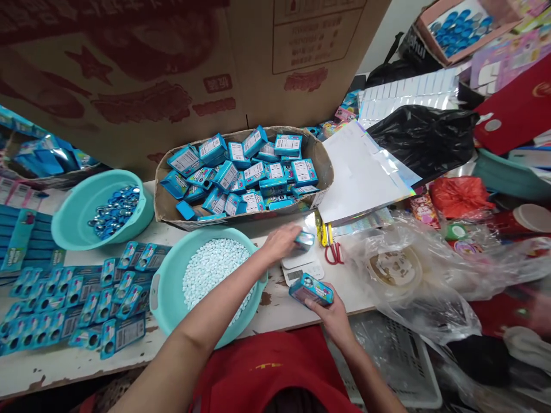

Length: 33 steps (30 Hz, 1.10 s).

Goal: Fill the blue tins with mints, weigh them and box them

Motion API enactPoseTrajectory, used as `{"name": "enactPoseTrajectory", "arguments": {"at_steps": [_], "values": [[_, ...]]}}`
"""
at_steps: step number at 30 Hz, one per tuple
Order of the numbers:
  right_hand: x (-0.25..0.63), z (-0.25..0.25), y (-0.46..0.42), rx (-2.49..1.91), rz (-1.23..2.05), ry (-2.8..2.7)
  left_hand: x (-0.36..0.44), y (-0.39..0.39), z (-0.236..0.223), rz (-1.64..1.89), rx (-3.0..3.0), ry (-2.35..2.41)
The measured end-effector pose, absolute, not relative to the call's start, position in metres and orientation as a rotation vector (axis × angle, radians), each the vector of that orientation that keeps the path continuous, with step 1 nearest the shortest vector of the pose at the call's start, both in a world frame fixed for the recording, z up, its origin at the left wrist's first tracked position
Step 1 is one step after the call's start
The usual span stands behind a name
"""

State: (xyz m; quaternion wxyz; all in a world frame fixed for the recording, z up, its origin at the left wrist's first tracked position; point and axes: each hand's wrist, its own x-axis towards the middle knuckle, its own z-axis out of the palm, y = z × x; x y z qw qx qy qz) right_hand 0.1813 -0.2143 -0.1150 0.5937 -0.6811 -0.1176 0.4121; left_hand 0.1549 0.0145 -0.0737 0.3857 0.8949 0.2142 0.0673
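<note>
Left forearm over bowl, both hands near scale.

Left arm reaches farther forward; left grip and right grip both curled.

The left hand holds a small, blurry blue box by the white scale. The right hand holds another blue box. On the desk, a green-blue bowl has tiny pale bits inside. Behind it, a long carton holds many blue boxes.
</note>
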Motion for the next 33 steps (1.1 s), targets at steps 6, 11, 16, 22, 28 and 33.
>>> {"name": "enactPoseTrajectory", "arguments": {"at_steps": [6,11,16,22,28,33], "values": [[0.217,-0.127,-0.147,-1.703,0.624,-0.407,0.114,0.038,-0.042,0.689,1.908,0.946],[0.225,-0.131,-0.118,-1.767,0.451,-0.561,0.053,0.018,-0.017,0.586,1.856,1.027],[0.189,-0.093,-0.144,-1.729,0.281,-0.824,0.018,-0.028,-0.023,0.446,1.728,1.028],[0.148,-0.044,-0.146,-1.598,1.252,-0.961,-0.004,-0.051,-0.034,0.481,1.093,0.957],[0.137,-0.044,-0.138,-1.761,1.147,-1.108,-0.003,-0.039,-0.038,0.674,0.503,0.917],[0.131,-0.050,-0.143,-1.770,1.181,-1.114,-0.005,-0.040,-0.046,0.702,0.268,0.916]]}}
